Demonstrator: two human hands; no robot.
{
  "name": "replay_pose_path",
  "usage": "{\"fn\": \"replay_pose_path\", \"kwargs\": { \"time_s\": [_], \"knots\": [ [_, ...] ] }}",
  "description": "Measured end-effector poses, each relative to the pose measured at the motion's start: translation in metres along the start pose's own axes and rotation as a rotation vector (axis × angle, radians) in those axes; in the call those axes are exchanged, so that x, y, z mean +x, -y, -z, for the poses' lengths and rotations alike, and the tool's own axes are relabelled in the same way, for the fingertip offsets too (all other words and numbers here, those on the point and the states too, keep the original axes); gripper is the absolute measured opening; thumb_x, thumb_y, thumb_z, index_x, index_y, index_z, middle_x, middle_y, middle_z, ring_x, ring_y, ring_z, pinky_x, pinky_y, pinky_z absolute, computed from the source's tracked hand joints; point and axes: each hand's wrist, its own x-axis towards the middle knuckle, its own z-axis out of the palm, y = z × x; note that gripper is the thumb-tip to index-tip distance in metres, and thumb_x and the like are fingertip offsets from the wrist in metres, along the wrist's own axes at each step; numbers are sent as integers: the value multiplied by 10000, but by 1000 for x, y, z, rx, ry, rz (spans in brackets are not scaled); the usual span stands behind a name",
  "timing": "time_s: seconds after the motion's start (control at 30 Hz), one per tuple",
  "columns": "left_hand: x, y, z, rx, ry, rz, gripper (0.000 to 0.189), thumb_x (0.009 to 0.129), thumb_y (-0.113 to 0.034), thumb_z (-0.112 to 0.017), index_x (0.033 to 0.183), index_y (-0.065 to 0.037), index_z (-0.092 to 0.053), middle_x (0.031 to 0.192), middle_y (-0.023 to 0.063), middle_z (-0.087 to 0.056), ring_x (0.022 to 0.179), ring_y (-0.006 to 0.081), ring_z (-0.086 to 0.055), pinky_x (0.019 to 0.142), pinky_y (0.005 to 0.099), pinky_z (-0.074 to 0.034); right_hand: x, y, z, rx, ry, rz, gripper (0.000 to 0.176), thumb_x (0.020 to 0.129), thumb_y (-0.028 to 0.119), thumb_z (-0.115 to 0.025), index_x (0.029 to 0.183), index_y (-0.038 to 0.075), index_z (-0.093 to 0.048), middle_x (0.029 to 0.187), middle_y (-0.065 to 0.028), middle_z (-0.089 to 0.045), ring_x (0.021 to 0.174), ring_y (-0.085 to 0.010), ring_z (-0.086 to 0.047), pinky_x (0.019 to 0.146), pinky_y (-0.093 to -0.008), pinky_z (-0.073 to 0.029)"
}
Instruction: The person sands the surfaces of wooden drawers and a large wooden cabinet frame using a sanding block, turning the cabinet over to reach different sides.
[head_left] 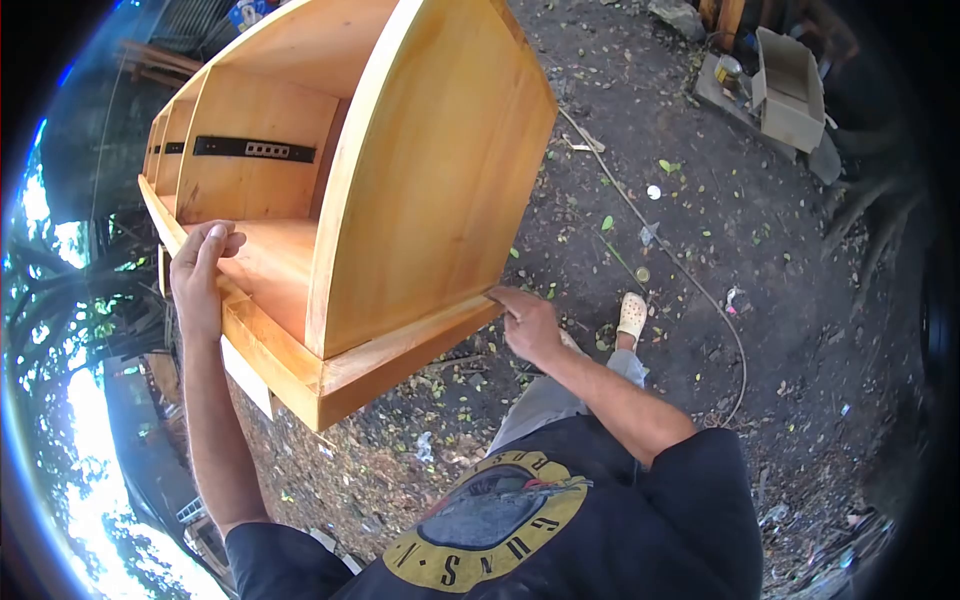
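A large varnished wooden cabinet (pixel 430 190) fills the upper left, with open compartments and black metal drawer runners (pixel 255 149) on its inner panels. Its base has a thick wooden edge (pixel 270 345). My left hand (pixel 203 265) is closed over the front edge of the base, its fingers curled at the open compartment. At the base's right rear corner is my right hand (pixel 530 322), with a finger against the edge and the other fingers curled under; whether it grips the wood cannot be made out.
A cardboard box (pixel 790 90) lies at the upper right beside a can (pixel 728 70). A long cable (pixel 680 262) curves across the dirt ground near my light clog (pixel 632 315). Leaves and litter are scattered about.
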Motion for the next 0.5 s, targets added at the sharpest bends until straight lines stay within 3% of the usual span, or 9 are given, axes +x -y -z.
{"fn": "replay_pose_path", "kwargs": {
  "time_s": [0.13,0.27,0.33,0.4,0.5],
  "knots": [
    [-2,-3,-2,6,-15,16,380,1062,-311,-639,1143,41,-756,1000,112,-765,982,192,-679,954,348,-511,13,79,21,90,-23,173,408,873,-77,-621,1238,52,-751,1218,-189,-774,1132,-374,-749,998,-458,-624],
    [-3,-5,-1,5,-1,6,380,1062,-308,-638,1150,42,-756,1003,116,-766,979,195,-682,953,346,-513,6,18,21,-42,145,-67,433,827,-88,-627,1226,20,-753,1211,-222,-768,1137,-388,-752,1021,-447,-616],
    [4,-7,-2,0,-15,-9,380,1062,-305,-638,1156,44,-755,1008,118,-768,976,195,-683,952,343,-514,11,26,17,4,58,65,443,819,-89,-627,1232,15,-746,1207,-223,-768,1133,-393,-752,1019,-450,-615],
    [0,-4,-1,15,-6,13,379,1062,-302,-637,1162,46,-753,1013,119,-769,976,193,-685,953,340,-514,12,80,28,43,8,179,459,804,-109,-613,1229,4,-743,1195,-222,-771,1134,-393,-751,1022,-463,-609],
    [0,-1,0,6,-11,21,377,1064,-294,-633,1164,50,-752,1017,122,-771,977,190,-687,953,338,-515,12,78,30,146,26,151,475,819,-127,-595,1244,15,-751,1202,-235,-768,1165,-389,-744,1032,-449,-614]
  ]
}}
